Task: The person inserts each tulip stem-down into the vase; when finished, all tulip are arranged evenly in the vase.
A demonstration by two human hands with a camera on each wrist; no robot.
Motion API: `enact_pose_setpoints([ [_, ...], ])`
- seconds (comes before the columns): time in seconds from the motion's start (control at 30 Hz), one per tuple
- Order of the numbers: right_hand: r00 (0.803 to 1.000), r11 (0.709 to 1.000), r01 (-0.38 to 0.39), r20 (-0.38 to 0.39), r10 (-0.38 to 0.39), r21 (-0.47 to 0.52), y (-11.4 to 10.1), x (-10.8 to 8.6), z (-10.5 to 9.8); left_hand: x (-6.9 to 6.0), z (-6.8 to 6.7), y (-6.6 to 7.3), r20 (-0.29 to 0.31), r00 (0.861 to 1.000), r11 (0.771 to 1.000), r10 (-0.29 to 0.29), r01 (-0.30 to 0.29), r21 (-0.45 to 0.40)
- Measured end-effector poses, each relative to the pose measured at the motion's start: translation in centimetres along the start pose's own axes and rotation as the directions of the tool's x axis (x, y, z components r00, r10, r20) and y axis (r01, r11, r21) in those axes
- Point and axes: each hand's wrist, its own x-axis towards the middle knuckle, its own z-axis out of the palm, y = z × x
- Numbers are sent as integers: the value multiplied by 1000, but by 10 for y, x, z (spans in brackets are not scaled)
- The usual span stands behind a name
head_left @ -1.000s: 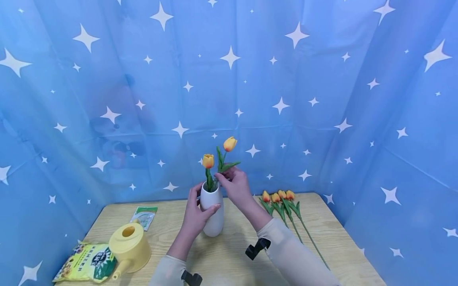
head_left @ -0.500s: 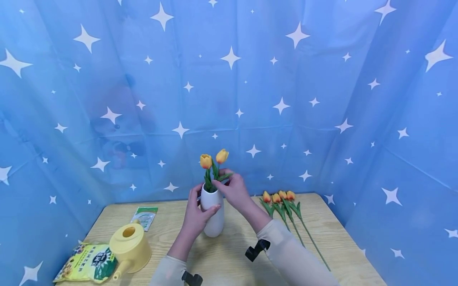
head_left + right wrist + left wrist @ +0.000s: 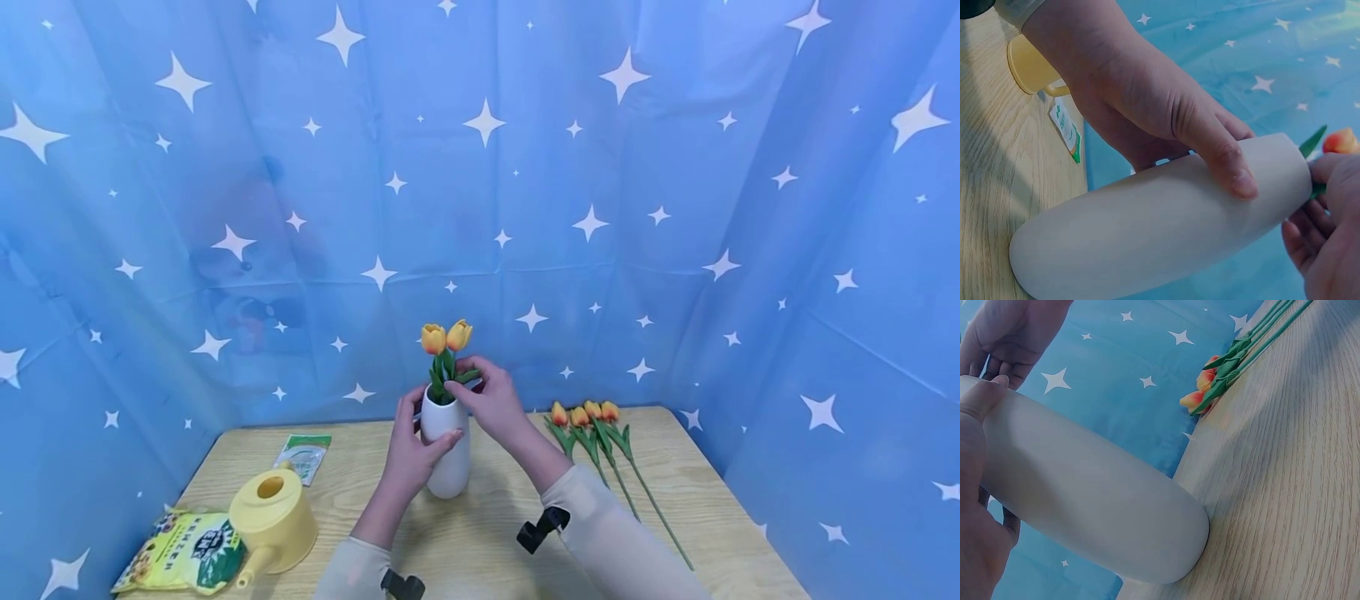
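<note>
A white vase [image 3: 447, 454] stands on the table, and my left hand [image 3: 412, 454] grips it round its upper part, thumb in front. Two yellow-orange tulips rise from its mouth: the left tulip [image 3: 432, 338] and the right tulip [image 3: 459, 335], whose blooms nearly touch. My right hand [image 3: 491, 400] pinches the right tulip by its stem and leaves just above the rim. In the right wrist view the fingers of that hand [image 3: 1341, 219] are at the mouth of the vase [image 3: 1147, 231]. The stems inside the vase are hidden.
Several loose tulips [image 3: 600, 442] lie at the right of the wooden table [image 3: 495, 550]. On the left are a yellow watering can [image 3: 277, 521], a yellow-green bag [image 3: 183, 550] and a small packet [image 3: 306, 457]. A blue star-patterned curtain [image 3: 480, 208] hangs behind.
My right hand has lowered the right tulip into the vase and brought its bloom leftward, close to the other one. The left hand keeps its grip on the vase.
</note>
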Motion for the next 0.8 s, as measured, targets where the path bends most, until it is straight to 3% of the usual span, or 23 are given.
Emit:
enact_pose_setpoints([
  [0.47, 999, 1000, -6, 32, 7, -19, -1, -6, -6, 0, 0, 2, -1, 1000, 1000, -9, 9, 2],
  [0.8, 998, 998, -61, 30, 62, -10, 5, -21, -27, 0, 0, 2, 2, 1000, 1000, -3, 3, -9],
])
